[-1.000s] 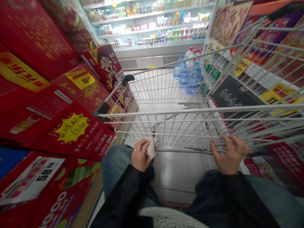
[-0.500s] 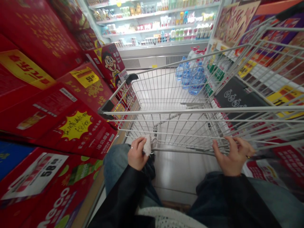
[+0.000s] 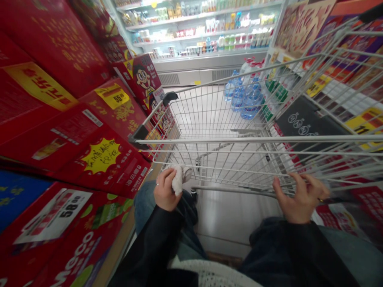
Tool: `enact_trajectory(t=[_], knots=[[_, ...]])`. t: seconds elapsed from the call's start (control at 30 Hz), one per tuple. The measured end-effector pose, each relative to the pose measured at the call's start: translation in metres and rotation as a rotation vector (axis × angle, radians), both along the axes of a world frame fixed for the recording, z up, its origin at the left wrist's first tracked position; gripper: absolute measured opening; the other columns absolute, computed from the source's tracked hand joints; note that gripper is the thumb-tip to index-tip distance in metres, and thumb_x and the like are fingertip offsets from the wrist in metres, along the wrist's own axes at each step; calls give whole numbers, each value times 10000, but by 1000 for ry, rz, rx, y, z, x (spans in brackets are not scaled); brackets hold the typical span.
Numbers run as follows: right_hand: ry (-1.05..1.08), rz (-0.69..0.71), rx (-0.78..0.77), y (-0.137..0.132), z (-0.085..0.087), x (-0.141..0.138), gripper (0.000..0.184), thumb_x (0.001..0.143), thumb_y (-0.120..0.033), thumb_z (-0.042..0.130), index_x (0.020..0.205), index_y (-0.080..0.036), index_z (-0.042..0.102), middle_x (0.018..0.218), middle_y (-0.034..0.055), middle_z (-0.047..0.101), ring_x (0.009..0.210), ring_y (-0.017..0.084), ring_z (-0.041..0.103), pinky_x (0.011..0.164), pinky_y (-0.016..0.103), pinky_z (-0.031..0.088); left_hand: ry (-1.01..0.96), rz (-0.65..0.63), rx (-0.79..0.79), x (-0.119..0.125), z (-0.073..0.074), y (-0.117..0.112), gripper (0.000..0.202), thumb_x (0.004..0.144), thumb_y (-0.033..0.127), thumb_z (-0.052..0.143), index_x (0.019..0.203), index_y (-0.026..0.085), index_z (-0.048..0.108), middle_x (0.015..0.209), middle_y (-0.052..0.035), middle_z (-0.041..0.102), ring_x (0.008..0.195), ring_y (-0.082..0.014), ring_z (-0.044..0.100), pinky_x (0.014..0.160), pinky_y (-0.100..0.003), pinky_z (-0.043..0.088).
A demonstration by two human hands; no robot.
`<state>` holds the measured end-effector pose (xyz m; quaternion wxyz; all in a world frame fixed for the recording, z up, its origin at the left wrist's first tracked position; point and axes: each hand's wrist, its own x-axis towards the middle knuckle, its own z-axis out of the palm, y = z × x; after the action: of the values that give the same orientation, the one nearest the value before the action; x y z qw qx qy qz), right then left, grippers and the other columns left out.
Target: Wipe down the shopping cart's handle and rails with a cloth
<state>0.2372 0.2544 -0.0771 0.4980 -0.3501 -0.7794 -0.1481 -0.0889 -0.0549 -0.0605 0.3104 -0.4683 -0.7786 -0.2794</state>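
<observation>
A wire shopping cart [image 3: 227,139] stands in front of me in a shop aisle, its basket holding nothing. My left hand [image 3: 164,194] is closed on a crumpled white cloth [image 3: 178,178] and presses it against the lower left wires of the cart's near end. My right hand [image 3: 301,196] grips the wires at the lower right of that same end, fingers curled over a bar. Both arms wear dark sleeves.
Stacked red gift boxes [image 3: 74,131] with yellow price tags crowd the left side. Shelves with boxed goods [image 3: 344,91] line the right. Large water bottles [image 3: 248,99] stand on the floor beyond the cart. A chilled cabinet of drinks [image 3: 206,36] runs across the far end.
My left hand with the cloth has slid left and slightly up along the cart's wires. My right hand has stayed on the cart while the view shifted a little.
</observation>
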Motion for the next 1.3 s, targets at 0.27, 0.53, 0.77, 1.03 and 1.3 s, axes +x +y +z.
enact_trajectory(t=[0.27, 0.53, 0.77, 1.03, 1.3], knots=[[-4, 0, 63, -2, 5, -3, 454, 814, -423, 866, 1149, -157, 712, 1148, 154, 642, 1091, 322, 604, 988, 478, 479, -3, -18, -61, 0, -3, 1, 599, 679, 109, 649, 1269, 214, 630, 1221, -115, 700, 1144, -284, 683, 958, -385, 574], [-9, -12, 32, 1, 0, -1, 451, 817, -448, 856, 1135, -163, 710, 1142, 154, 634, 1065, 318, 609, 967, 488, 459, -3, 49, 41, -11, 1, -6, 635, 709, 110, 647, 1334, 203, 580, 1312, -144, 654, 1217, -300, 635, 1043, -439, 535], [-16, -18, 34, 5, -2, 0, 438, 828, -494, 843, 1102, -175, 721, 1115, 163, 645, 1044, 314, 614, 945, 472, 459, -34, 58, -22, -17, -2, -11, 636, 680, 96, 640, 1301, 230, 600, 1275, -109, 680, 1178, -292, 660, 991, -402, 555], [0, 6, 28, -1, 2, -2, 462, 813, -425, 872, 1155, -158, 715, 1159, 155, 642, 1099, 330, 605, 997, 494, 478, -48, 56, -4, -26, -2, -13, 611, 674, 62, 640, 1261, 224, 586, 1243, -115, 680, 1165, -298, 652, 1003, -424, 552], [-4, -6, 27, -1, 1, -1, 456, 817, -429, 869, 1156, -168, 710, 1161, 156, 640, 1101, 329, 611, 1001, 497, 474, -18, 61, 89, -43, 2, -24, 626, 719, 94, 652, 1329, 183, 543, 1316, -168, 644, 1270, -325, 621, 1106, -505, 520]])
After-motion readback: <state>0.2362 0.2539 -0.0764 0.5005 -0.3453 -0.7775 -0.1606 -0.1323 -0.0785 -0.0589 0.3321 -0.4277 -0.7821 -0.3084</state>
